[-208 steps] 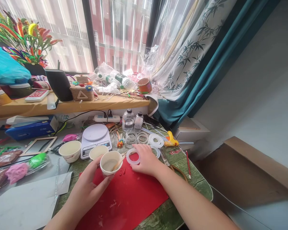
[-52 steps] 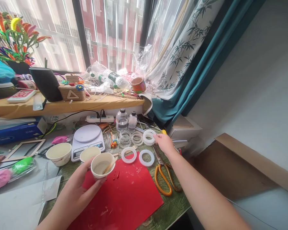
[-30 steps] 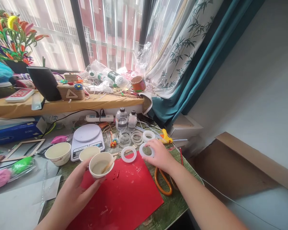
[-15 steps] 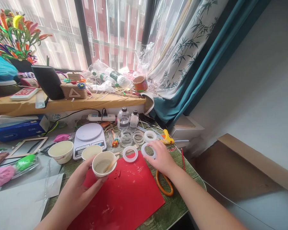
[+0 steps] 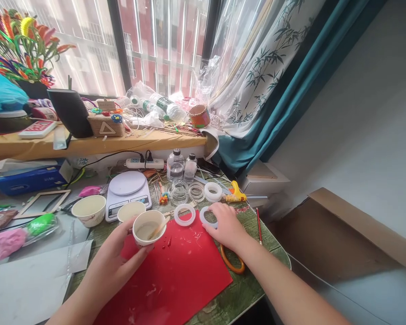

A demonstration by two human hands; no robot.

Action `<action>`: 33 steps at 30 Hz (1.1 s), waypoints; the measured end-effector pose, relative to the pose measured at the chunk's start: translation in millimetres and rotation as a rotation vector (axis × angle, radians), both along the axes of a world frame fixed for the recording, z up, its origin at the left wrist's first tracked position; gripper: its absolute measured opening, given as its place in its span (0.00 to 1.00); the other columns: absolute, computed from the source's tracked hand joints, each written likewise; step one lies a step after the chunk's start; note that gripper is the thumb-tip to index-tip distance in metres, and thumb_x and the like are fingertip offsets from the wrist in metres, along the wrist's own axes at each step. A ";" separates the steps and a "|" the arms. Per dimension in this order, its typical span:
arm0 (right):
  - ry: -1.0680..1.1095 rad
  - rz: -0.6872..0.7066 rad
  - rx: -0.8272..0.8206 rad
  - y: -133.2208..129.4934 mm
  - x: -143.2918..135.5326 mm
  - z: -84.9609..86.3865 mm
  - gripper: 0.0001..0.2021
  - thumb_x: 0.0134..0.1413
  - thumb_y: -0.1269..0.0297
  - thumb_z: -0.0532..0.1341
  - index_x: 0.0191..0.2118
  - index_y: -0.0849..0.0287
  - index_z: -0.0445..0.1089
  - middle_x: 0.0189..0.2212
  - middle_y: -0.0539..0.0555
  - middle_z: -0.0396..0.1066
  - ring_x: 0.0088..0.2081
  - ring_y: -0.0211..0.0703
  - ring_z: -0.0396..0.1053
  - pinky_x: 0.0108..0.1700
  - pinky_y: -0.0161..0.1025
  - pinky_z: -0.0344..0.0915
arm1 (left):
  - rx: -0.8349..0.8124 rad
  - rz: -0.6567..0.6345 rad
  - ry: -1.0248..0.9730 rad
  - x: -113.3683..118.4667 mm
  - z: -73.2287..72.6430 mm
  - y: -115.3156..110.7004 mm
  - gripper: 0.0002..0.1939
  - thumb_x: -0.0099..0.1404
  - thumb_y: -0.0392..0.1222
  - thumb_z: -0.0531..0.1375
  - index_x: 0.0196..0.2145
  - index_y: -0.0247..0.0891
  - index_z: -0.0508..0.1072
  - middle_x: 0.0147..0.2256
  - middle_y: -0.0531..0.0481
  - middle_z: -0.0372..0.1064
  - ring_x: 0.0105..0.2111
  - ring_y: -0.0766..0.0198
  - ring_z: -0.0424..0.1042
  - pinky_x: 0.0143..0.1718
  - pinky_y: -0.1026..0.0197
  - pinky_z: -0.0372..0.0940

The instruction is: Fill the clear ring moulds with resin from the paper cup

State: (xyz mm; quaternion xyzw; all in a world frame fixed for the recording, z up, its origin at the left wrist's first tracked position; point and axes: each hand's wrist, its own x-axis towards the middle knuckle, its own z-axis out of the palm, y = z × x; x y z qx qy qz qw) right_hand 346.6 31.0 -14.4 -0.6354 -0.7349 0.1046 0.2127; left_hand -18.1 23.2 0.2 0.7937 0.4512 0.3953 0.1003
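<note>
My left hand is wrapped round a small paper cup above a red sheet. Cloudy, clear-looking liquid is in the cup, and a wooden stick leans against its rim. With thumb and fingers, my right hand grips a translucent white ring mould at the sheet's far right edge. Just left of it lies a second ring mould, flat and untouched. The orange handle of a pair of scissors shows under my right wrist; the blades are hidden.
Behind the sheet stand a kitchen scale, two clear bottles, several clear rings, stacked white rings and a yellow glue gun. Paper bowls sit at left. A red pencil lies near the right edge.
The view has shifted slightly. Both hands keep their hold, the left on the paper cup and the right on the ring mould, with little movement.
</note>
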 end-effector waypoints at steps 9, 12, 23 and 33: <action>0.099 0.171 0.008 -2.1 7.6 2.2 0.05 0.65 0.62 0.69 0.39 0.56 0.78 0.62 0.66 0.77 0.65 0.67 0.69 0.68 0.63 0.56 | 0.018 0.000 0.008 0.2 -0.1 0.6 0.25 0.77 0.57 0.63 0.66 0.49 0.72 0.57 0.44 0.84 0.56 0.47 0.86 0.54 0.50 0.82; 0.181 0.135 0.028 -1.0 7.5 5.8 0.13 0.71 0.58 0.63 0.33 0.56 0.73 0.51 0.65 0.80 0.57 0.63 0.72 0.64 0.61 0.61 | 0.020 0.004 0.007 0.9 1.2 0.3 0.25 0.77 0.57 0.63 0.66 0.48 0.73 0.57 0.43 0.84 0.55 0.47 0.86 0.54 0.50 0.82; 0.898 -0.071 -0.421 -29.3 -40.8 8.5 0.31 0.67 0.30 0.59 0.41 0.59 0.76 0.28 0.53 0.74 0.28 0.45 0.71 0.30 0.40 0.69 | 0.007 0.008 0.015 0.6 0.7 0.4 0.25 0.77 0.58 0.63 0.66 0.49 0.73 0.59 0.44 0.84 0.56 0.47 0.86 0.54 0.51 0.82; 1.106 -0.025 -0.577 -44.4 -56.2 4.7 0.32 0.62 0.27 0.64 0.39 0.58 0.74 0.27 0.50 0.72 0.29 0.41 0.70 0.29 0.36 0.69 | -0.060 -0.011 0.056 0.0 -1.7 1.7 0.28 0.76 0.59 0.64 0.67 0.48 0.73 0.58 0.43 0.83 0.57 0.44 0.85 0.59 0.48 0.80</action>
